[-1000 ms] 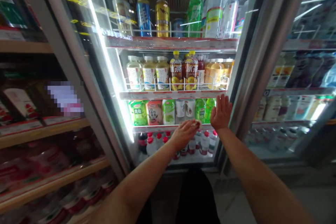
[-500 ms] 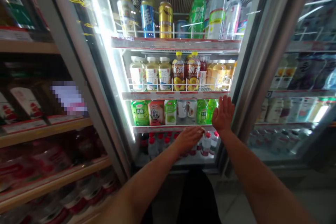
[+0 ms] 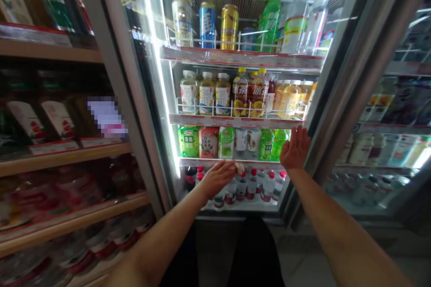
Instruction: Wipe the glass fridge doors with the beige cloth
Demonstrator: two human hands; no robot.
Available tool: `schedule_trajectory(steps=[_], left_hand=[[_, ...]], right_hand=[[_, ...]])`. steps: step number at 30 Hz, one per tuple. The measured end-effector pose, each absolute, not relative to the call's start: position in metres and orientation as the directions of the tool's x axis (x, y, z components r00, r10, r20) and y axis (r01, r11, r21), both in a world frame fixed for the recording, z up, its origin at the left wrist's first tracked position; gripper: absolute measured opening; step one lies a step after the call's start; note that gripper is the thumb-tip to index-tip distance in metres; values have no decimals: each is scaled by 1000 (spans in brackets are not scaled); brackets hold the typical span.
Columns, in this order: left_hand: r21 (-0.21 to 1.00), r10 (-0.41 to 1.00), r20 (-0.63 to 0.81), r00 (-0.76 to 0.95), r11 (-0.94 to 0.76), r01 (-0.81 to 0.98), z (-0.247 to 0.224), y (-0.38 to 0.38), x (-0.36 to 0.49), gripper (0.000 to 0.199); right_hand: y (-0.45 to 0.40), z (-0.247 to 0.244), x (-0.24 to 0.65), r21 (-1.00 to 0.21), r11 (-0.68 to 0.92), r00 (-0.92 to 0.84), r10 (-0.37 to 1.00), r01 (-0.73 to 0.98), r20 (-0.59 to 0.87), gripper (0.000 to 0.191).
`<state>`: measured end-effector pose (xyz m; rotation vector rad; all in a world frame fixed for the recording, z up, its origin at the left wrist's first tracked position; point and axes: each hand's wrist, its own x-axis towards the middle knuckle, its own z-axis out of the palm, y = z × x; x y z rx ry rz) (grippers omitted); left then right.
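Observation:
My left hand (image 3: 219,177) is in front of the lower part of the lit drinks fridge (image 3: 242,121), palm down over a small crumpled pale cloth (image 3: 239,168) that shows past its fingertips. Whether it is cloth or tissue is hard to tell. Close by is the glass door (image 3: 202,168), with reflections on it. My right hand (image 3: 295,149) is held flat near the door's right frame (image 3: 323,98), fingers stretched upward and nothing in it. Behind it are green drink bottles (image 3: 267,144). Red-capped bottles (image 3: 268,184) stand on the bottom shelf behind my left hand.
Cans (image 3: 229,27) and tall bottles line the top shelf, with tea bottles (image 3: 241,94) below. Wooden shelves (image 3: 67,159) holding bottles stand on the left. Another fridge (image 3: 380,143) is on the right. My dark-clothed leg (image 3: 255,251) shows below.
My left hand has moved left across the fridge front with the pale cloth. My right hand stays near the door frame. The view has shifted slightly, so the shelves appear farther right.

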<state>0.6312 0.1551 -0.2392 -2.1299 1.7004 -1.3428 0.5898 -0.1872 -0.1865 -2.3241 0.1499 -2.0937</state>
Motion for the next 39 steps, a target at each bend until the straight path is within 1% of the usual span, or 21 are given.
schedule_trajectory(steps=[2,4,6,8,12,14,17,19,21,23,26,27,31,32,35,37,39], left_hand=[[-527,-739,673,-20,-461,-714,-222,164,634,33],[-459,-622,783,-14,-562,-689,-205,171,636,37],[-398,-550,835,15,-623,-674,-201,180,634,41],[-380,-554,831,43,-623,-684,-216,192,630,43],[-441,-674,736,57,-542,-715,-259,223,624,41],[-450,-683,726,79,-558,-698,-262,238,628,42],[-412,-595,796,116,-671,-616,-245,253,635,42],[-345,-505,845,176,-766,-542,-239,258,637,44],[-286,-446,861,243,-821,-494,-244,260,636,49],[-282,-458,845,275,-820,-498,-257,262,633,51],[-304,-497,826,267,-791,-530,-265,269,635,50],[-285,-475,839,266,-799,-529,-261,272,638,49],[-127,-287,916,280,-869,-478,-234,282,647,53],[-111,-270,920,283,-874,-472,-230,283,647,54],[-145,-321,902,289,-856,-497,-238,283,639,55],[-182,-364,887,283,-840,-511,-247,283,635,54],[-198,-373,890,262,-833,-516,-245,286,638,55]], right_hand=[[-186,-186,589,-81,-995,112,-86,-49,990,58],[-185,-186,588,-97,-995,123,-100,-36,987,59],[-183,-185,587,-116,-993,133,-119,-33,984,60],[-182,-185,586,-130,-991,141,-132,-26,981,60],[-182,-186,588,-135,-991,149,-137,-21,979,60],[-183,-187,589,-130,-991,133,-132,-24,982,60],[-183,-188,590,-119,-993,107,-120,-23,987,60],[-183,-187,589,-115,-993,107,-116,-17,987,60],[-182,-187,588,-123,-992,115,-124,-20,986,60],[-181,-187,588,-126,-991,119,-130,-35,984,60],[-178,-187,587,-125,-991,119,-130,-49,984,60],[-177,-187,586,-128,-990,126,-133,-53,983,60],[-177,-189,584,-135,-990,176,-142,-51,974,62],[-176,-190,583,-136,-990,182,-143,-46,973,62],[-170,-192,581,-161,-987,182,-163,-26,970,62],[-159,-187,579,-209,-978,144,-208,-7,967,61],[-143,-175,577,-252,-967,85,-249,30,965,61]])
